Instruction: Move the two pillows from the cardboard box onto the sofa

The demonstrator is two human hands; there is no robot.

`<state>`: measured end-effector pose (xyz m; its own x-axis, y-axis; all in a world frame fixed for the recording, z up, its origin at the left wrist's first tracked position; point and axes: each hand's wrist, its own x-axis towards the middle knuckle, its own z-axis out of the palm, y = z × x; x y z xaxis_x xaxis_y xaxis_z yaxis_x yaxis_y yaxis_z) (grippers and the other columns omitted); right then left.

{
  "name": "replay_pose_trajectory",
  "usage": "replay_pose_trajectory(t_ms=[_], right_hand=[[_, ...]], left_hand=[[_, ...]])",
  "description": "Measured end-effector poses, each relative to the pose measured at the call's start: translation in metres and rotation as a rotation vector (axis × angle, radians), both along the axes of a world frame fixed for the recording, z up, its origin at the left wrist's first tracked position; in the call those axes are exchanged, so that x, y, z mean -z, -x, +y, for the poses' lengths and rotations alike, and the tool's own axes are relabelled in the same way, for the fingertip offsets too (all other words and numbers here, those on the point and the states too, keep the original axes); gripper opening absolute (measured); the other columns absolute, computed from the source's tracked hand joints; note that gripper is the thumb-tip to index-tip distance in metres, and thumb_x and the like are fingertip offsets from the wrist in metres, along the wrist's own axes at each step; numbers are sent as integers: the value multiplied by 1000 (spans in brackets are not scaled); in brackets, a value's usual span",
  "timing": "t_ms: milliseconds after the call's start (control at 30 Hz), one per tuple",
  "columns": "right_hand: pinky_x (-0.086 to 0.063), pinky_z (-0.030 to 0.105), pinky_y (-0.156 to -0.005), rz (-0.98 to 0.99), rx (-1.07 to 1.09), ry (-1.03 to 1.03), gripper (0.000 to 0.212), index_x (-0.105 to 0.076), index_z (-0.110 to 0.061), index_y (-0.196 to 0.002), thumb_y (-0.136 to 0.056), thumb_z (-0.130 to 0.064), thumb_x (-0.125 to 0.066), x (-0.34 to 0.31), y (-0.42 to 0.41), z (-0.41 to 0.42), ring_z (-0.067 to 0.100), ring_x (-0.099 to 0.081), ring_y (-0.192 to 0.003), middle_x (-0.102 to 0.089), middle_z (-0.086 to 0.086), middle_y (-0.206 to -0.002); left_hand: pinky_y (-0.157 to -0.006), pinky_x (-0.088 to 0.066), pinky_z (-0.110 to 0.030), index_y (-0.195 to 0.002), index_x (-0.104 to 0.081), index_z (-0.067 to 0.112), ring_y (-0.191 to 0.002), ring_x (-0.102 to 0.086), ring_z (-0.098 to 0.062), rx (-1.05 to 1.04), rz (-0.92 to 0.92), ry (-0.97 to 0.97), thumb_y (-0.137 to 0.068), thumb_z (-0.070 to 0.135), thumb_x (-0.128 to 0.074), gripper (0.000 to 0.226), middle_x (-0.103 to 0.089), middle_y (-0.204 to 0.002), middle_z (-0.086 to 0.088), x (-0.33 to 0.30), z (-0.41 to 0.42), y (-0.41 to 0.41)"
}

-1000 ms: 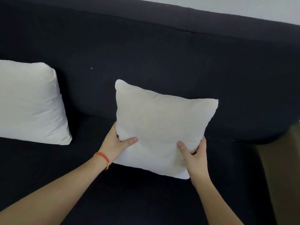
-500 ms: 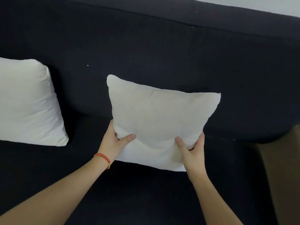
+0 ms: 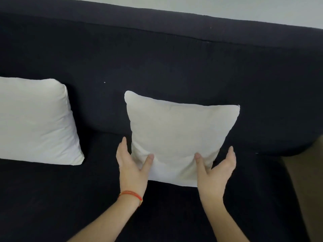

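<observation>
Broadly, task status: near completion, judged from the present layout.

Sofa (image 3: 174, 67): dark upholstery, filling most of the head view; seat and backrest both visible.

First pillow (image 3: 35, 123): white, set on the seat at the left, leaning against the backrest, untouched, partly cut off by the frame edge. Placement judged complete.

Second pillow (image 3: 178, 137): off-white, standing near the middle of the seat, well apart from the first, upper edge against the backrest, lower edge on the seat cushion. Appears self-supporting.

Left hand (image 3: 131, 166): spread at the lower left corner of the second pillow, fingers (image 3: 123, 145) released and extended beside the edge, thumb touching the front face. Red cord bracelet (image 3: 131, 194) on the wrist.

Right hand (image 3: 215, 170): spread at the lower right corner, fingers released, thumb resting on the fabric, no clamp on it.

Cardboard box: not in view.

Remaining: withdrawal of both hands; confirmation of stable lean.
</observation>
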<state>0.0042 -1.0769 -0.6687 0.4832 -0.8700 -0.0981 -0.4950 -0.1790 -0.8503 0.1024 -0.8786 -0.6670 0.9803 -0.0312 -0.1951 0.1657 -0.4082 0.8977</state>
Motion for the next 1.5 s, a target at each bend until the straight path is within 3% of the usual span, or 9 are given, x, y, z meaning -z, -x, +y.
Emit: replay_pose_trajectory(t_ms=[133,233,400,600,1000,1167,1267,1367,1500], right_hand=[[-11,70,-127,122,-433,807,84,-19,-22,-169,-101,-52,-58,17,24,41,38,-14,-164,-19,22,-174],[-9,77,-123,253,-587,979,89,-4,-34,-173,-101,-64,-48,35,17,40,35,-4,-166,-1,12,-180],[-19,85,-114,401,-581,908,88,0,-36,-172,-100,-74,-33,42,-15,22,39,-8,-165,5,9,-181],[-27,81,-112,549,-633,821,88,8,-35,-171,-98,-75,-19,53,-39,11,39,-4,-165,18,5,-179],[-21,82,-117,403,-708,967,89,-23,-30,-169,-96,-73,-49,28,21,26,43,-16,-163,-8,14,-180],[-32,78,-113,593,-785,795,91,-5,-32,-172,-96,-71,-35,23,-16,10,39,-1,-165,1,9,-181],[-33,73,-115,661,-801,723,94,11,-35,-170,-99,-73,-37,31,-25,9,37,3,-166,13,4,-180],[-22,68,-123,752,-803,693,102,38,-39,-159,-97,-76,-35,31,-30,7,31,25,-161,45,-2,-168],[-8,61,-129,900,-901,603,104,56,-37,-144,-102,-72,-33,-3,-28,18,30,41,-152,63,0,-153]], left_hand=[[-119,-43,-56,-161,-35,23,-148,-45,-31,369,-750,-442,-94,36,-79,82,-40,-163,-11,0,7,48],[-124,-32,-57,-173,-14,27,-158,-30,-30,702,-1034,-759,-93,43,-79,105,-23,-174,-10,16,5,27],[-131,3,-63,-172,14,23,-165,12,-33,837,-976,-1082,-82,71,-73,134,24,-178,-14,21,-8,-43],[-131,3,-60,-169,24,22,-166,10,-32,873,-877,-1236,-83,75,-69,137,40,-171,-14,37,-29,-60],[-131,-21,-57,-174,2,17,-165,-11,-32,787,-908,-1041,-93,60,-70,116,7,-181,-12,23,23,-15],[-131,-3,-48,-171,16,18,-166,12,-29,843,-701,-1103,-91,56,-72,125,19,-179,-7,29,-4,-37],[-129,-3,-45,-171,8,22,-166,5,-27,889,-580,-1101,-95,51,-71,114,24,-175,-3,24,-15,-43],[-130,8,-42,-169,18,26,-166,16,-24,1011,-400,-1135,-105,46,-59,102,30,-175,2,6,-29,-52],[-133,1,-46,-170,18,26,-165,19,-22,1129,-234,-1113,-105,44,-57,102,27,-177,2,-36,-27,-53]])
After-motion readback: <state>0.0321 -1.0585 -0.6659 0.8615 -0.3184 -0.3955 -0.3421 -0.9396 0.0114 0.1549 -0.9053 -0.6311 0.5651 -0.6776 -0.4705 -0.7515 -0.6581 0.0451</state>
